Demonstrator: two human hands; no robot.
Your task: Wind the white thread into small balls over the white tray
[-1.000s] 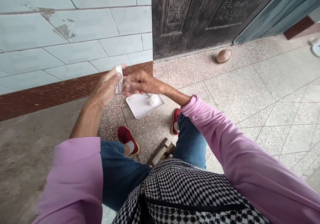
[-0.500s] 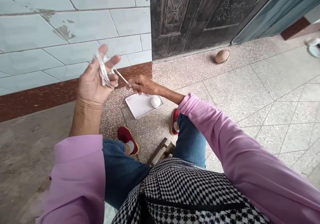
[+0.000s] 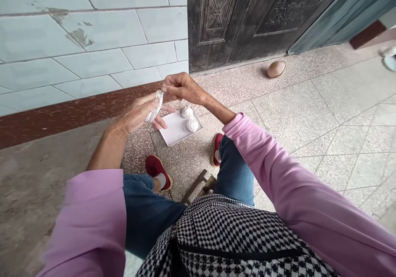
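Note:
White yarn (image 3: 155, 108) is wound in a loose bundle around the fingers of my left hand (image 3: 133, 114), which is turned with its back partly up and some fingers stretched out. My right hand (image 3: 185, 88) is just beside it, thumb and fingers pinched close to the top of the bundle. The strand between the two hands is hard to make out. Below them, a shallow white tray (image 3: 170, 140) lies on the floor. In it are two white balls of yarn, a nearer ball (image 3: 191, 125) and a farther ball (image 3: 187, 112).
A small wooden stool (image 3: 198, 188) is under me, between my legs. Red shoes (image 3: 158, 172) stand on the speckled tile floor. Ahead are a tiled wall (image 3: 93, 66) and a dark carved door (image 3: 235, 17). A rounded pinkish object (image 3: 276, 69) lies near the door.
My left hand has turned over from palm up and tipped to the right. My right hand has moved up, closer to the yarn bundle. The farther ball of yarn now shows.

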